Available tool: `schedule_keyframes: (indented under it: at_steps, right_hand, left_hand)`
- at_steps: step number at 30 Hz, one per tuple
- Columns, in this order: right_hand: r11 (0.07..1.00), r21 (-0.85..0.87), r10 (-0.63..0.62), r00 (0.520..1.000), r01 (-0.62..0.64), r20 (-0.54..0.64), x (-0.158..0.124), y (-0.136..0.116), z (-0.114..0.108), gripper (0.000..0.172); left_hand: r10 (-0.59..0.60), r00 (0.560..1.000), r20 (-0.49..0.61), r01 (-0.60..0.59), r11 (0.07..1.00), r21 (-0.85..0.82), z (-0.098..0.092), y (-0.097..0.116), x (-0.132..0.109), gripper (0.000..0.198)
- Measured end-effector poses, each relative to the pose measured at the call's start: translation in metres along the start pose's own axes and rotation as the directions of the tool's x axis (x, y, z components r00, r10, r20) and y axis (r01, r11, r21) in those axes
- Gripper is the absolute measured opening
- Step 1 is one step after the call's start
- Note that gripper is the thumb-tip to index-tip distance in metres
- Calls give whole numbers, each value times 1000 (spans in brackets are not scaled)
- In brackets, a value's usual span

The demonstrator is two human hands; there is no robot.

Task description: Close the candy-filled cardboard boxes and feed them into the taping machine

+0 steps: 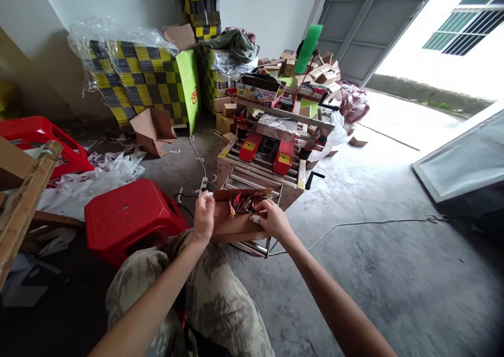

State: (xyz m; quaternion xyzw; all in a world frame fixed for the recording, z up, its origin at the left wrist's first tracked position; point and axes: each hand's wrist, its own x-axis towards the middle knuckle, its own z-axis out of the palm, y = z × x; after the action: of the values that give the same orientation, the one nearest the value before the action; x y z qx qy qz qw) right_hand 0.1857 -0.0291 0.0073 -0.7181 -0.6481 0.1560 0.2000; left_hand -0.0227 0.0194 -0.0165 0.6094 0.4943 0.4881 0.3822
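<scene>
An open brown cardboard box [222, 226] lies over the near end of the roller conveyor, just in front of my knees. My left hand [204, 218] grips its left end, with the thumb up at the rim. Several shiny red, yellow and dark packets [242, 203] lie bunched in the right part of the box. Over the box's right end is my right hand [271, 218], its fingers bent and closed on the edge of the packets. White wrapping shows on fingertips of both hands.
Behind the box stands a carton-sealing machine [283, 156] with rollers and a crank handle [314, 178]. A red stool [128, 215] is at my left. A cable [354, 224] crosses the floor. Stacked yellow-and-black cartons [145, 79] and heaped cardboard boxes [323, 73] stand farther back.
</scene>
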Motion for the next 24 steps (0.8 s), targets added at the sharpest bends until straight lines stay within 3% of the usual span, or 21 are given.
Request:
schedule_keyframes:
  at_steps: [1, 3, 5, 6, 9, 11, 15, 18, 20, 22, 24]
  right_hand:
    - [1000, 6, -3, 1000, 3, 22, 2, 2, 1, 18]
    - [1000, 7, -8, 999, 8, 50, 4, 5, 1, 16]
    - [1000, -12, -19, 998, 20, 57, 5, 7, 2, 14]
    - [999, -25, -28, 998, 30, 53, 5, 7, 3, 12]
    - [997, -37, -66, 997, 67, 33, 2, 6, 5, 8]
    - [996, -45, -80, 997, 80, 9, -1, 4, 5, 5]
    - [986, -143, -87, 996, 83, -18, -7, -3, 6, 6]
    - [980, -183, -76, 997, 72, -16, -8, -5, 7, 6]
    - [979, -192, -64, 998, 63, 1, -8, -6, 8, 6]
    - [979, -197, -54, 998, 56, 19, -7, -5, 8, 7]
    - [978, -202, -44, 999, 47, 22, -6, -4, 8, 8]
  left_hand:
    - [137, 990, 37, -140, 985, 104, 0, 13, -5, 47]
    - [349, 896, 276, -420, 867, 267, 6, 32, -15, 60]
    - [356, 778, 517, -577, 732, 363, 20, 35, -23, 77]
    - [310, 760, 571, -596, 683, 422, 28, 32, -26, 80]
    - [174, 798, 578, -555, 588, 589, 46, 16, -29, 78]
    - [154, 805, 573, -545, 576, 609, 49, 12, -27, 83]
    - [164, 750, 640, -560, 673, 483, 34, 12, -9, 85]
    - [184, 676, 714, -548, 773, 319, 18, 6, 11, 58]
    - [224, 662, 716, -543, 802, 251, 12, -2, 20, 38]
    - [286, 701, 653, -568, 777, 270, 9, -9, 20, 35]
    - [375, 773, 512, -596, 706, 383, 7, -12, 13, 37]
